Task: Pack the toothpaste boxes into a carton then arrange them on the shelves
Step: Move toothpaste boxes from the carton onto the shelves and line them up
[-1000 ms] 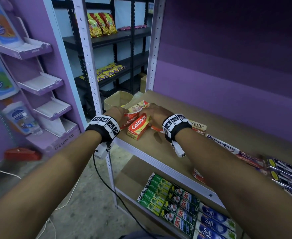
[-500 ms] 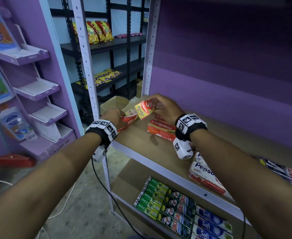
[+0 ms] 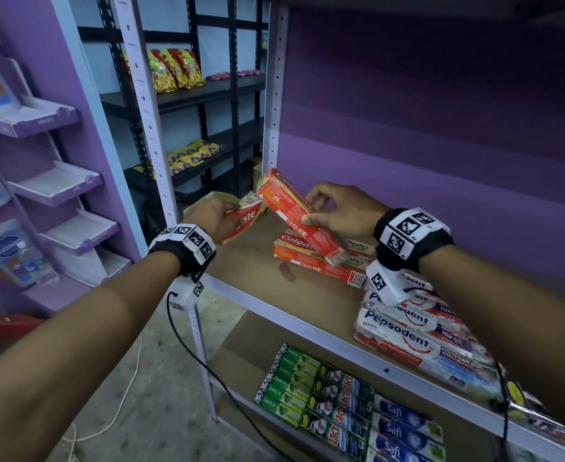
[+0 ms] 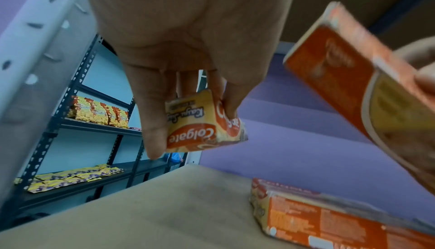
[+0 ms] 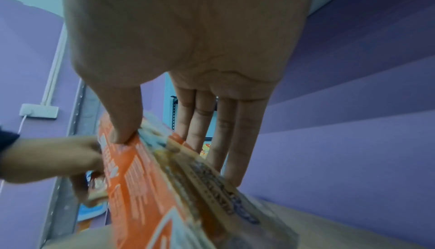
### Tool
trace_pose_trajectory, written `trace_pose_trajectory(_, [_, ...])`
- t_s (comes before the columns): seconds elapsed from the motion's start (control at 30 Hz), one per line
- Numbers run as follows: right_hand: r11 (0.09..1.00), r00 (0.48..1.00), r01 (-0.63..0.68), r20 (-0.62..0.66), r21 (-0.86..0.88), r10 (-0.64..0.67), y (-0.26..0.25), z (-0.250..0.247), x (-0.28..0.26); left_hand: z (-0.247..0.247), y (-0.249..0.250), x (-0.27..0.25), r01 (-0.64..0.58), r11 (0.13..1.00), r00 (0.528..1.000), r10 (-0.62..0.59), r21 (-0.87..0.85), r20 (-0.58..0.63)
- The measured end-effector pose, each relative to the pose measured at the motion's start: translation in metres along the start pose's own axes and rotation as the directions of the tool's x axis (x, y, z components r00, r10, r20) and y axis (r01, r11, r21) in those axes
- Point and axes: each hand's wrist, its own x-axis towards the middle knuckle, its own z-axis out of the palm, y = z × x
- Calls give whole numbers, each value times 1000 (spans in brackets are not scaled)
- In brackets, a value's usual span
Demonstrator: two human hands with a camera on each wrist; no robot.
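Within the last second the right hand (image 3: 341, 211) had lifted a Colgate box (image 3: 299, 215) off the shelf (image 3: 251, 261), pinching it tilted above the pile (image 3: 311, 258); the left hand (image 3: 213, 216) gripped a smaller box (image 3: 243, 220). Shelf arranging was underway.

Head camera: above, angled down over both forearms at the tan wooden shelf board (image 3: 307, 295). Left wrist camera: close beneath the palm, facing along the fingers. Right wrist camera: likewise. Shared by all three: the tilted orange-red cardboard toothpaste box (image 3: 302, 216) (image 4: 367, 93) (image 5: 146, 188).
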Motion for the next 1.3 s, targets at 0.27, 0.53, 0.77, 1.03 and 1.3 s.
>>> trace_pose_trajectory(0.27, [895,993,-75,49,-439,108,6,18,-4,-21,25,-1,6,972,999,2,-236,33])
trace_pose_trajectory(0.53, [780,985,-27,119,-625,129,9,54,2,-28,47,-8,101,851,993,-50,-515,112])
trace_pose_trajectory(0.77, [737,976,-57,120,-674,184,20,71,7,-30,51,-16,163,719,983,-57,-676,177])
trace_pose_trajectory(1.03, [850,969,-168,75,-499,235,34,67,12,-35,47,-35,349,410,922,12,-843,388])
trace_pose_trajectory(1.3, [801,915,-331,-38,499,401,21,19,8,-30,42,-56,435,325,858,133,-840,496])
